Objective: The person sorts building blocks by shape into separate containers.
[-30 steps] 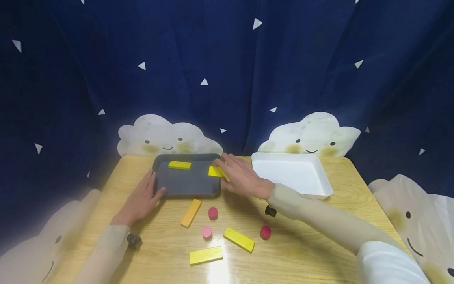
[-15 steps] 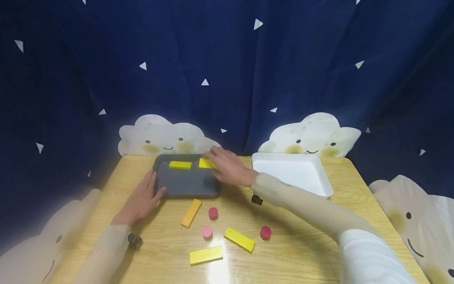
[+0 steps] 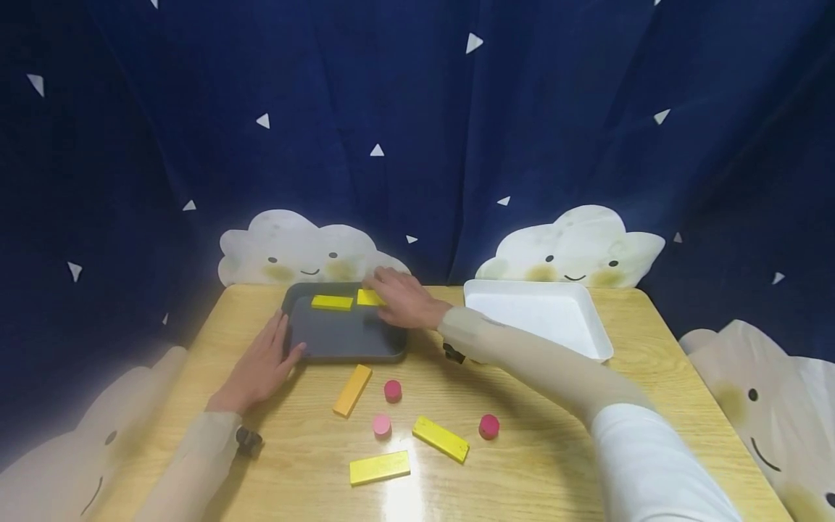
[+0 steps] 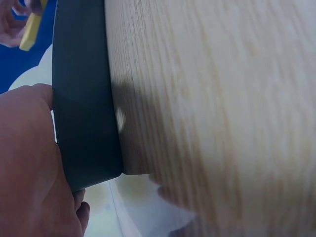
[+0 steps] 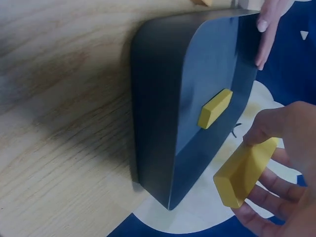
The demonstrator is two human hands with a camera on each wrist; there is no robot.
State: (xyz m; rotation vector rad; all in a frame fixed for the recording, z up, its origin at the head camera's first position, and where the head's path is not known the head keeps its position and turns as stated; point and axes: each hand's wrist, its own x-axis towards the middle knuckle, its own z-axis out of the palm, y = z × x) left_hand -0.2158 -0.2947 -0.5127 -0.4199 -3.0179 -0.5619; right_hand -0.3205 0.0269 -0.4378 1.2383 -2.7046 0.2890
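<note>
In the right wrist view my right hand (image 5: 291,168) pinches a yellow block (image 5: 244,173) between thumb and fingers, close over the dark grey tray (image 5: 155,98). The head view puts this right hand (image 3: 403,299) above the tray's far right corner. A second yellow block (image 3: 331,302) lies inside the tray along its far side, just left of the held one. My left hand (image 3: 257,366) rests on the tray's left rim, fingers fairly straight. The left wrist view shows this left hand (image 4: 29,158) against the tray's outer wall (image 4: 84,98).
A white tray (image 3: 535,319) stands at the back right. On the wooden table in front lie an orange block (image 3: 352,390), two yellow blocks, one of them (image 3: 380,468) nearest the front, two red discs, one of them (image 3: 488,427) farther right, and a pink disc (image 3: 381,426). A dark blue curtain hangs behind.
My right hand has moved left and slightly farther back with its yellow block, from the grey tray's right rim to over its far side. My left hand stays at the rim.
</note>
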